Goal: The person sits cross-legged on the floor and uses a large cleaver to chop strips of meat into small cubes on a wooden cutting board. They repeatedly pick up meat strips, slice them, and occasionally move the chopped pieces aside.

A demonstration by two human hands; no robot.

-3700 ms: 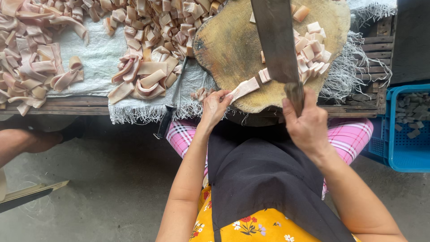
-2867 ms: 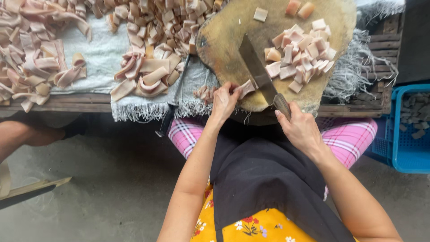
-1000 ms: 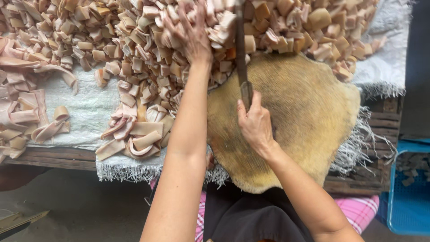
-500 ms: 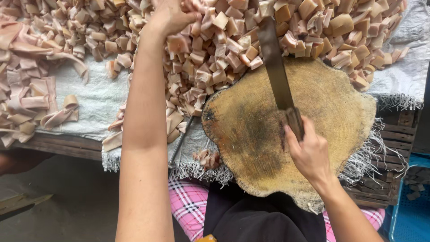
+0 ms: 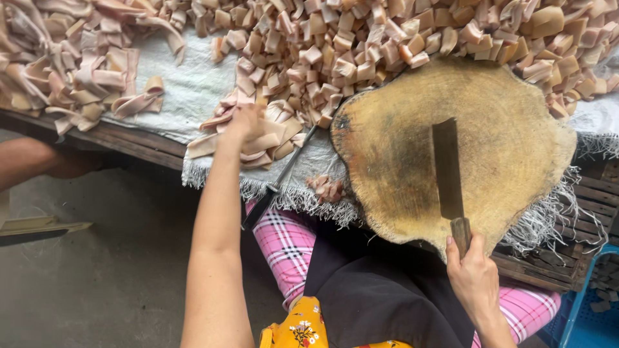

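Observation:
My right hand [image 5: 476, 278] grips the wooden handle of a cleaver [image 5: 446, 167], whose blade lies flat on the round wooden chopping block [image 5: 387, 161]. The block's top is bare. My left hand [image 5: 244, 121] reaches out to the left of the block and rests on a small heap of long pale meat strips [image 5: 258, 143]; its fingers are hidden among them, so a grip cannot be made out. A big pile of cut meat cubes [image 5: 387, 32] lies beyond the block.
A thin dark rod [image 5: 278, 180] lies on the white fringed cloth [image 5: 193, 90] beside the block. More long strips [image 5: 71, 71] are heaped at the far left. A blue crate [image 5: 587, 316] stands at the lower right. Another person's limb [image 5: 39, 161] shows at the left edge.
My left hand has drawn back from the pile of cubes down to the strips. The cleaver has slid toward me and now lies on the block.

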